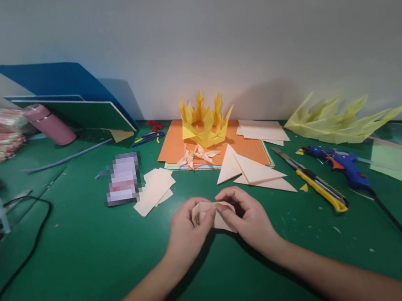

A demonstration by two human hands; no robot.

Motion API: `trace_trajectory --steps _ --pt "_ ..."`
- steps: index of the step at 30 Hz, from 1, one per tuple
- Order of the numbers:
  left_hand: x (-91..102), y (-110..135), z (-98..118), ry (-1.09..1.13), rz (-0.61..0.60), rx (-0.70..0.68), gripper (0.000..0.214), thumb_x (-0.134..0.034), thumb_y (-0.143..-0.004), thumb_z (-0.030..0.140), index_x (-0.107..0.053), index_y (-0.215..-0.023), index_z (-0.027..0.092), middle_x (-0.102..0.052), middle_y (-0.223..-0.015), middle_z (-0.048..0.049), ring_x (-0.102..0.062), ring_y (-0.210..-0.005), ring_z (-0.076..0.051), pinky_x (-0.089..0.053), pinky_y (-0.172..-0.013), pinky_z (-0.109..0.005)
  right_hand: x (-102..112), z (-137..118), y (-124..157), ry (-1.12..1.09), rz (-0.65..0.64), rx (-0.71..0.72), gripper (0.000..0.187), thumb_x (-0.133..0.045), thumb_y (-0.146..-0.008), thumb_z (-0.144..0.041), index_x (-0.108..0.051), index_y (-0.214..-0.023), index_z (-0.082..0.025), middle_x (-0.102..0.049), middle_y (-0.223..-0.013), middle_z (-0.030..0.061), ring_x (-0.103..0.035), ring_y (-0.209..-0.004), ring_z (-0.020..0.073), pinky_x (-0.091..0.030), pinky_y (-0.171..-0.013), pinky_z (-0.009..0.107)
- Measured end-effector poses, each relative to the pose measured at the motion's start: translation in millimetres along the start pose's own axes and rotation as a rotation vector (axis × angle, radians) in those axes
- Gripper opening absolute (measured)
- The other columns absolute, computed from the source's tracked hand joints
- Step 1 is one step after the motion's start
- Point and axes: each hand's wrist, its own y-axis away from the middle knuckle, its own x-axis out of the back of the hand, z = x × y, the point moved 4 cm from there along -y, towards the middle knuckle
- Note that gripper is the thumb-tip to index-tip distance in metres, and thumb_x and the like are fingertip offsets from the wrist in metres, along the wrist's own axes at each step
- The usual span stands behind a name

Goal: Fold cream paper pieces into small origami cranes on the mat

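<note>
My left hand (191, 223) and my right hand (244, 210) both grip a small piece of pale pink paper (223, 222), thumbs pressed on its near face and fingers behind it. The paper is bent or folded; its far side is hidden by my fingers. Just beyond my right hand lie folded pale paper triangles (251, 165). Past my left hand rests a loose pile of pale paper pieces (156, 190). Small folded paper shapes (197, 155) sit on a stack of orange paper (170, 147), in front of a yellow folded-paper crown (207, 129).
To the right lie a yellow utility knife (319, 187), blade out, and a blue glue gun (346, 163) with its cord. A pale yellow paper crown (349, 119) stands behind them. At left are a blurred phone (123, 178), a pink bottle (50, 124) and a black cable (40, 229).
</note>
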Motion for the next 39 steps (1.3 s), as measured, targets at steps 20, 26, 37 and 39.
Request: trace_trajectory --steps 20,26,37,39 --pt "-6.4 0.4 -0.9 0.268 -0.051 0.127 0.025 -0.063 -0.064 0.037 -0.058 -0.079 0.017 -0.053 -0.060 0.0044 -0.046 -0.054 -0.011 -0.037 -0.051 -0.021 -1.3 4.1 0.5 -0.109 0.033 -0.037 0.016 -0.058 -0.073 -0.022 -0.052 -0.088 -0.022 -0.056 -0.076 -0.0007 -0.057 -0.069 0.0134 -0.048 -0.063 0.025" --pt "-5.3 -0.2 -1.3 0.223 -0.052 0.117 0.022 -0.061 -0.065 0.038 -0.058 -0.076 0.018 -0.046 -0.053 0.0066 -0.040 -0.049 -0.009 -0.033 -0.048 -0.020 -1.0 4.2 1.1 -0.108 0.019 -0.045 0.020 -0.059 -0.070 -0.020 -0.051 -0.088 -0.022 -0.056 -0.075 -0.0010 -0.057 -0.068 0.0131 -0.047 -0.062 0.024" --pt "-4.8 1.9 -2.9 0.077 0.002 -0.002 0.019 -0.058 -0.072 0.029 -0.057 -0.088 0.020 -0.053 -0.065 0.0040 -0.046 -0.055 -0.012 -0.038 -0.052 -0.022 -3.7 6.9 1.2 -0.118 -0.020 -0.067 0.021 -0.055 -0.070 -0.019 -0.048 -0.089 -0.022 -0.052 -0.072 -0.0024 -0.055 -0.063 0.0123 -0.044 -0.057 0.024" --pt "-3.1 1.7 -2.4 0.075 0.046 -0.025 0.020 -0.058 -0.071 0.027 -0.055 -0.090 0.020 -0.055 -0.072 0.0025 -0.049 -0.060 -0.013 -0.040 -0.056 -0.023 -4.9 6.8 1.1 -0.122 -0.030 -0.061 0.020 -0.054 -0.073 -0.021 -0.047 -0.091 -0.022 -0.053 -0.076 -0.0010 -0.055 -0.067 0.0131 -0.045 -0.059 0.025"
